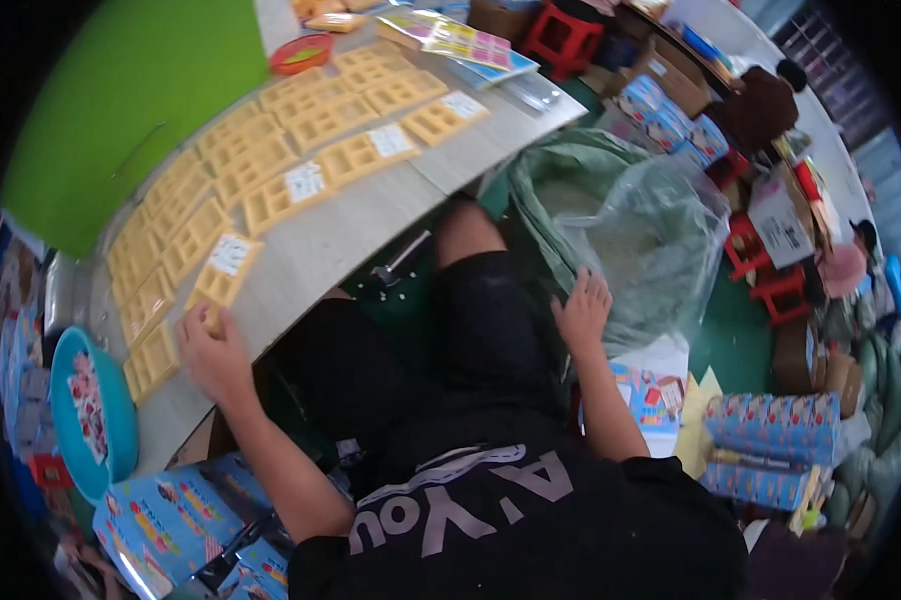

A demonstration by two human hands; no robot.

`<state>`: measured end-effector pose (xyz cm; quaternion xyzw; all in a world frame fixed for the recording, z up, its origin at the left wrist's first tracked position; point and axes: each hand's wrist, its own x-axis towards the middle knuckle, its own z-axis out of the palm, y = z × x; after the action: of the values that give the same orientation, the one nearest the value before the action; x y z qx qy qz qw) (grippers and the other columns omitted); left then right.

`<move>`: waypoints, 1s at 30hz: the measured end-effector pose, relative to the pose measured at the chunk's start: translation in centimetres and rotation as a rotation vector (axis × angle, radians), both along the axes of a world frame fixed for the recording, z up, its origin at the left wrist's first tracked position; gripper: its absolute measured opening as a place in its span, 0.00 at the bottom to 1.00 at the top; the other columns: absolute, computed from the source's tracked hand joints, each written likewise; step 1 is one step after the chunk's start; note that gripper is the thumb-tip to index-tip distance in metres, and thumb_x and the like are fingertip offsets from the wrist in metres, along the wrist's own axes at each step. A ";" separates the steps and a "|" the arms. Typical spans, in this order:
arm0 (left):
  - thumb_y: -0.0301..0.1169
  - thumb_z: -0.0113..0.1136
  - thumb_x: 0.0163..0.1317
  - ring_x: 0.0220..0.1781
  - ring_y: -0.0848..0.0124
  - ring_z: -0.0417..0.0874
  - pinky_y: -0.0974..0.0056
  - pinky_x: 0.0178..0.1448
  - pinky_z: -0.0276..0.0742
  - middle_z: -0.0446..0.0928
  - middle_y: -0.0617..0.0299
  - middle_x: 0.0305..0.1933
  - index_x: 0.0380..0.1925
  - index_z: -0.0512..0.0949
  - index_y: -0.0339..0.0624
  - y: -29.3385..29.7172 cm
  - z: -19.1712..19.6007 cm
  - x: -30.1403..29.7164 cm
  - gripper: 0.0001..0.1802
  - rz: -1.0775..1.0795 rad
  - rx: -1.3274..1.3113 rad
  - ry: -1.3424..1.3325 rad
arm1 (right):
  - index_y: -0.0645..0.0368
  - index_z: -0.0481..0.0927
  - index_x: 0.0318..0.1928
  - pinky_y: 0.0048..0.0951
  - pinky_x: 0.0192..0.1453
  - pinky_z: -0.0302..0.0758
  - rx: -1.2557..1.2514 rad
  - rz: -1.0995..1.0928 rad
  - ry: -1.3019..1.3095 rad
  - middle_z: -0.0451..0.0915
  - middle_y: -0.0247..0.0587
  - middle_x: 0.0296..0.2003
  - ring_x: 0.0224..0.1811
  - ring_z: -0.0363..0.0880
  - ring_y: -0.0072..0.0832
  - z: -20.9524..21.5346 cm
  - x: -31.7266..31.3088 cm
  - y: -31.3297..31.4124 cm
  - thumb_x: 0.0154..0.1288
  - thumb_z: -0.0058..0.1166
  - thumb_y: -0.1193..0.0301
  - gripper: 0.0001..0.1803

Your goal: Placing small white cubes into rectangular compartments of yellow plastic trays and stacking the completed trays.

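My left hand [214, 352] is closed at the near end of a yellow compartment tray [209, 287], its fingers curled over that end. A white printed card [231, 254] lies on the tray's far part. More yellow trays [256, 170] stand in rows across the table, several with similar white cards on them. My right hand [583, 308] has its fingers stretched out and holds nothing. It is by the near left edge of a large green sack [543, 215] with a clear plastic liner [676, 190].
A turquoise basin [124, 440] with small red and white pieces stands left of the grey table [321, 255]. Below the table, a hammer-like tool [403, 262] lies on the green floor. Blue printed boxes [771, 425], red stools [561, 40] and other people are around on the right.
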<state>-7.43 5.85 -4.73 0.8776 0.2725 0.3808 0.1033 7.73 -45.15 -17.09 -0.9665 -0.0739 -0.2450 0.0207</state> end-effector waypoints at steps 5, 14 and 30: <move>0.33 0.61 0.71 0.40 0.59 0.79 0.58 0.45 0.77 0.77 0.54 0.48 0.51 0.81 0.41 -0.7 -0.9 0.3 0.13 0.025 -0.060 0.057 | 0.62 0.66 0.68 0.50 0.58 0.75 0.121 -0.137 0.195 0.78 0.55 0.55 0.57 0.77 0.52 0.1 -0.4 -1.9 0.55 0.69 0.65 0.42; 0.36 0.60 0.72 0.41 0.61 0.76 0.57 0.47 0.75 0.77 0.53 0.50 0.53 0.80 0.38 -1.5 -0.1 0.0 0.16 0.053 -0.080 0.036 | 0.57 0.74 0.61 0.55 0.47 0.78 0.207 -0.179 0.424 0.84 0.59 0.40 0.45 0.82 0.60 1.2 0.4 -2.0 0.60 0.64 0.70 0.28; 0.40 0.52 0.78 0.63 0.53 0.72 0.53 0.66 0.70 0.68 0.46 0.68 0.67 0.68 0.34 -0.5 0.3 0.6 0.26 0.169 -0.114 0.264 | 0.60 0.79 0.51 0.54 0.41 0.76 0.344 -0.141 0.476 0.81 0.65 0.33 0.39 0.81 0.65 5.0 6.2 -0.5 0.59 0.58 0.73 0.17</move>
<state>-6.83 5.33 -4.38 0.8867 0.3775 0.2534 0.0841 13.89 -45.60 -12.06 -0.9818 0.0429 -0.0213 0.1840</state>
